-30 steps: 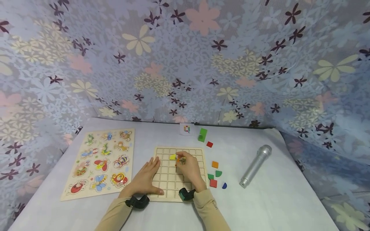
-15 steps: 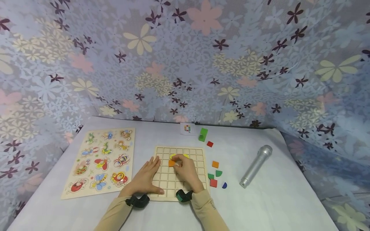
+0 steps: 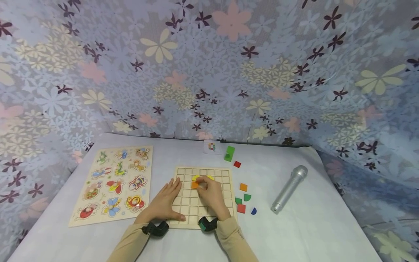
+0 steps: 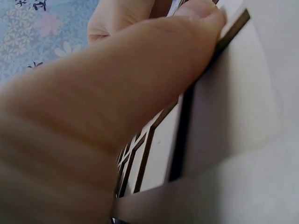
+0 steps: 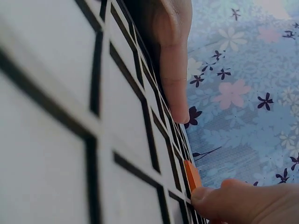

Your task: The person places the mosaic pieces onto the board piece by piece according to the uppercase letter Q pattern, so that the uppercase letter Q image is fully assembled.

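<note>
A wooden grid board (image 3: 184, 209) lies in front of me. My left hand (image 3: 163, 202) rests on its left side with fingers straight and the thumb near the front edge. My right hand (image 3: 212, 193) pinches an orange block (image 3: 194, 185) at a cell in the board's upper left part. In the right wrist view, the thumb touches the orange block (image 5: 191, 175) from below. Just above it sits a yellow block (image 3: 195, 177). A second yellow block (image 3: 211, 177) shows behind the right hand, which hides the cells between them.
Right of the board lie an orange square (image 3: 243, 187), green quarter-rounds (image 3: 247, 197), a red square (image 3: 241, 208) and a blue half-round (image 3: 254, 210). A pattern card (image 3: 211, 146), green block (image 3: 229, 154) and red piece (image 3: 237, 164) lie behind. An insect puzzle (image 3: 111, 185) and silver microphone (image 3: 289, 189) flank everything.
My right hand has moved slightly left, bringing the orange block from beside the right cells to a cell under the left yellow block. The left hand stays in place.
</note>
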Tool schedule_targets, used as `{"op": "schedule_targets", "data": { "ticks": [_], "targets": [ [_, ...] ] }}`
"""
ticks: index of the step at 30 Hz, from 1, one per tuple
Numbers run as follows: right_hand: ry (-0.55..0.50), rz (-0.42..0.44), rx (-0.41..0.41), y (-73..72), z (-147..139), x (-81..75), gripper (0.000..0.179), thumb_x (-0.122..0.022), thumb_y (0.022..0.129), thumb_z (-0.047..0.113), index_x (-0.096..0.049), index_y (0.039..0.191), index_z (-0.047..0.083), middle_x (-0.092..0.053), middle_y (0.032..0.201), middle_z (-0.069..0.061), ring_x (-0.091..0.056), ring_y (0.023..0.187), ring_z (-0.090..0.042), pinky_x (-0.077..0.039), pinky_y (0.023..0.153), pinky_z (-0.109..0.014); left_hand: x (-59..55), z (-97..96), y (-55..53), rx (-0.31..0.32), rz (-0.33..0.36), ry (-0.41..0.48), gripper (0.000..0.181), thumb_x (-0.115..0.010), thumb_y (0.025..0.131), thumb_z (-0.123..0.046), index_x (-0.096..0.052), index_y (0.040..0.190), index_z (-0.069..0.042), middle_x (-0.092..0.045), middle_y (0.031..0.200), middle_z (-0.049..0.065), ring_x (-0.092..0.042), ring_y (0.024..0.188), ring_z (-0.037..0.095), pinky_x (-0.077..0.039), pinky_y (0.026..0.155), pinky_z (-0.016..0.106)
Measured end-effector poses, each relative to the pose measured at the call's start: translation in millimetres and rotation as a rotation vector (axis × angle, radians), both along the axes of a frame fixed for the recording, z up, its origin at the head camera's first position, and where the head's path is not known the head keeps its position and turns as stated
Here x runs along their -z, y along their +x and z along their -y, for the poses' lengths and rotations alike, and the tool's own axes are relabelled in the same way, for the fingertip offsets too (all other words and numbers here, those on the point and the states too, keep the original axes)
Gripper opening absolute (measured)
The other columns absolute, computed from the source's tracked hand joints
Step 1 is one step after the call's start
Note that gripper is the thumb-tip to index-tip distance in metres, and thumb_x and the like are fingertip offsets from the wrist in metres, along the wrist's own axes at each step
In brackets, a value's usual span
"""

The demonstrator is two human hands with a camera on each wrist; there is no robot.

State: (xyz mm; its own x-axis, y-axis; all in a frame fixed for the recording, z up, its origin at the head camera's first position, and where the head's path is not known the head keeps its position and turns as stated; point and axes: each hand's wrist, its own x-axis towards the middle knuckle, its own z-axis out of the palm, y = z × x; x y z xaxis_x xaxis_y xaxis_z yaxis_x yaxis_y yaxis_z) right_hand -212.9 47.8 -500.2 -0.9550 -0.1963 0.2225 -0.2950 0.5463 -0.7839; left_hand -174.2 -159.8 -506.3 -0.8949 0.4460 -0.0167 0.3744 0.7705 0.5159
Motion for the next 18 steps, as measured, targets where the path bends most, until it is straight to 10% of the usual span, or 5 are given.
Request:
{"op": "schedule_targets", "data": {
  "ticks": [8,13,18],
  "targets": [
    [-0.15,0.142,0.043,-2.8,-24,-7.0,0.028,-0.07,0.085,0.006,-0.07,0.113,0.007,-0.073,0.109,-0.012,-0.058,0.066,-0.014,-0.042,0.053,-0.016,-1.0,-0.8,2.8,0.002,0.001,0.003,0.125,-0.081,0.063,-0.058,-0.021,0.149,0.009,-0.013,0.161,0.024,-0.009,0.149,0.044,-0.014,0.121,0.056],
    [-0.311,0.25,0.202,-12.2,-81,-12.6,0.033,-0.069,0.088,0.01,-0.066,0.121,0.006,-0.07,0.117,-0.014,-0.067,0.099,-0.02,-0.05,0.072,-0.016,-1.4,-0.9,2.6,0.013,-0.008,-0.002,0.125,-0.08,0.063,-0.059,-0.02,0.15,0.009,-0.012,0.161,0.023,-0.009,0.149,0.044,-0.013,0.121,0.055],
    [-0.28,0.407,0.288,-11.1,-142,-10.1,0.045,-0.068,0.09,0.012,-0.057,0.132,0.005,-0.065,0.128,-0.015,-0.066,0.095,-0.01,-0.042,0.069,-0.013,-1.1,-0.7,0.1,0.017,-0.019,-0.005,0.126,-0.08,0.063,-0.06,-0.021,0.15,0.008,-0.013,0.161,0.023,-0.01,0.149,0.043,-0.013,0.121,0.055]
  ]
}}
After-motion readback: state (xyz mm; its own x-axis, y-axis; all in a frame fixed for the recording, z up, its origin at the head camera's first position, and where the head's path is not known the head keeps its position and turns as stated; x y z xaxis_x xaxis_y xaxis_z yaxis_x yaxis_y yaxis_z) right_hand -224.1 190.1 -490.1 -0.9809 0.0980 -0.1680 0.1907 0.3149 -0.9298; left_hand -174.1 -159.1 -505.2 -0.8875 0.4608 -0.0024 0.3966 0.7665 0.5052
